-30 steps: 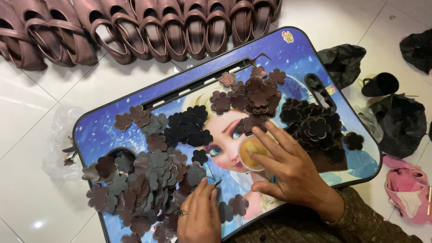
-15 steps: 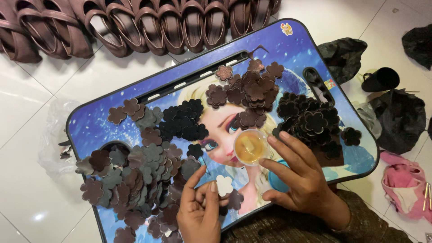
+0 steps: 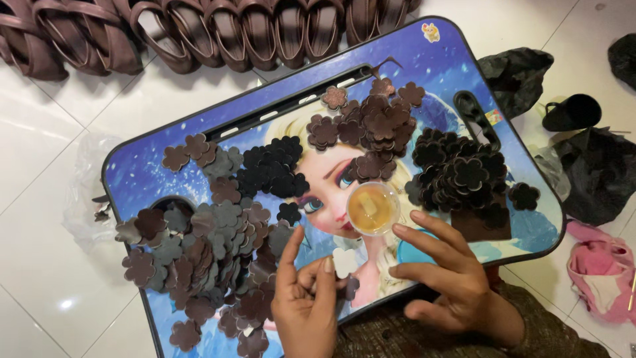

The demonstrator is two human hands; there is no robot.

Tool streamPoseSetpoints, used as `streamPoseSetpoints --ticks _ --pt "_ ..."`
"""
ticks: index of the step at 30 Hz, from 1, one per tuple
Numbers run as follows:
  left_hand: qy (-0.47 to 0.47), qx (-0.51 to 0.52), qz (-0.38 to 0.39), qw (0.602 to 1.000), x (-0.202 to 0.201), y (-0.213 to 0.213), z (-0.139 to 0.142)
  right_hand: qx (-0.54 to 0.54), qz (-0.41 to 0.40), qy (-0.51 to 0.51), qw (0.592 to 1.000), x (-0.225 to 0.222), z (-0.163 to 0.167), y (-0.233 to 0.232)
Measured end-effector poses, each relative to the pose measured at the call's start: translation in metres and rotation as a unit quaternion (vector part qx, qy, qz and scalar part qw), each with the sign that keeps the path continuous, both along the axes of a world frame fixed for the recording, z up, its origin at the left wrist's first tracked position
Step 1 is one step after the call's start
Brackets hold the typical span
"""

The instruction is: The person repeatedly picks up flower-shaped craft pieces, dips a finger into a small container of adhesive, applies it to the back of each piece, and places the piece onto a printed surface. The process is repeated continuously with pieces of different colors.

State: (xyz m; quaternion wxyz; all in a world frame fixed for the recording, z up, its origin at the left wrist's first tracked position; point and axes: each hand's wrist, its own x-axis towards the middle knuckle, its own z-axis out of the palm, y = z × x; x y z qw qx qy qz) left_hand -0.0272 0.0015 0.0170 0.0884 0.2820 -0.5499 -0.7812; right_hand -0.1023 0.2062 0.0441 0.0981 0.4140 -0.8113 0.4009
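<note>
Left hand [image 3: 306,301] pinching pale flower piece [image 3: 344,262]; right hand [image 3: 457,282] spread, empty; near-left brown flower heap [image 3: 205,258] mostly unprocessed

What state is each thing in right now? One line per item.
Left hand: fingers pinching a pale flower cutout.
Right hand: open, fingers spread, holding nothing.
Small cup: upright, uncovered, amber liquid inside.
Brown flower cutouts: loose overlapping heap.
Black flower cutouts: piled.
Lap tray: flat on floor.
Sandal straps: lined in a row.

The left hand [image 3: 306,306] is covering part of a flower piece [image 3: 350,287]; the picture's bottom edge is cutting off its wrist.
</note>
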Motion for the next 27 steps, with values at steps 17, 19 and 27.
streamPoseSetpoints --ticks 17,19,27 --pt "-0.036 0.011 -0.025 0.999 0.009 0.007 0.016 0.045 -0.002 0.109 0.993 0.012 0.000 -0.026" --pt "-0.033 0.005 -0.032 0.999 0.009 0.008 0.016 0.045 -0.012 0.103 0.994 0.012 0.000 -0.026" --pt "-0.055 0.005 -0.045 0.997 0.009 0.005 0.016 0.047 0.022 0.125 0.991 0.009 0.001 -0.029"
